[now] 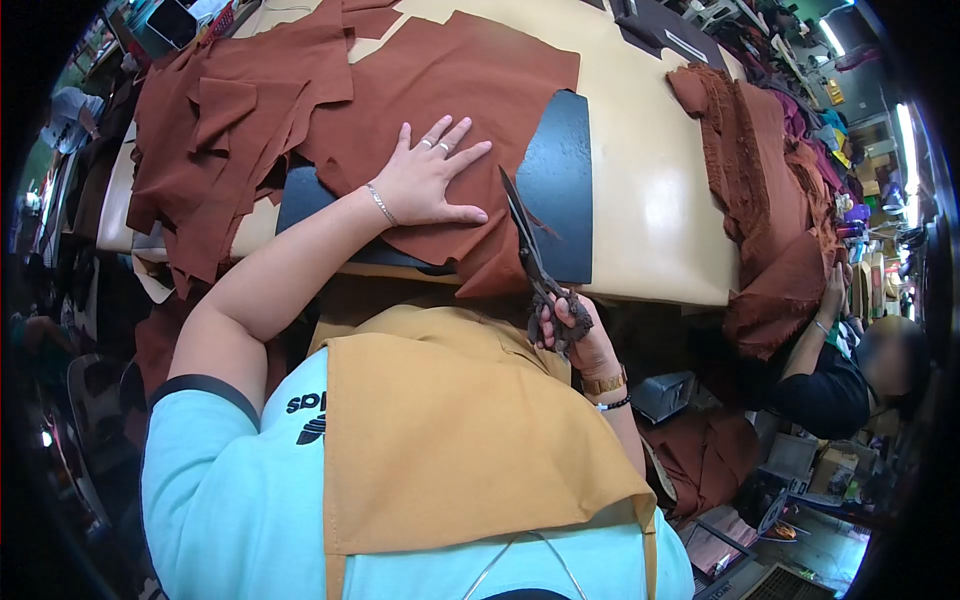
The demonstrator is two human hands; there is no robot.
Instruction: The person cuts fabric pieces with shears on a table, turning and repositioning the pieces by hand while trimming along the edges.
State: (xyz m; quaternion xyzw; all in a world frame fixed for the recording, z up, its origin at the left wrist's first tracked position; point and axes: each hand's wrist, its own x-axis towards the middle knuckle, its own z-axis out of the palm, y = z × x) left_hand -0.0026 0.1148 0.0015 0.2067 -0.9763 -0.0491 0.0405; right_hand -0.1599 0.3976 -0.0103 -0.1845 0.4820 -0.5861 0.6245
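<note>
My left hand (437,180) lies flat with fingers spread on a rust-brown sheet of leather or cloth (470,75). Beneath that sheet is a dark board (562,190), showing along the right and lower left. My right hand (575,325) grips the wrapped handles of large dark scissors (527,235) at the table's near edge. Their blades point away from me, along the sheet's right edge and over the board. A thin brown strip (543,226) lies beside the blades. Whether the blades are in the material I cannot tell.
More brown pieces (235,120) overlap at the left of the cream table (655,200). A frayed brown pile (745,150) hangs off the right end, where another person (830,370) has a hand on it. Dark folded material (670,35) lies at the back right.
</note>
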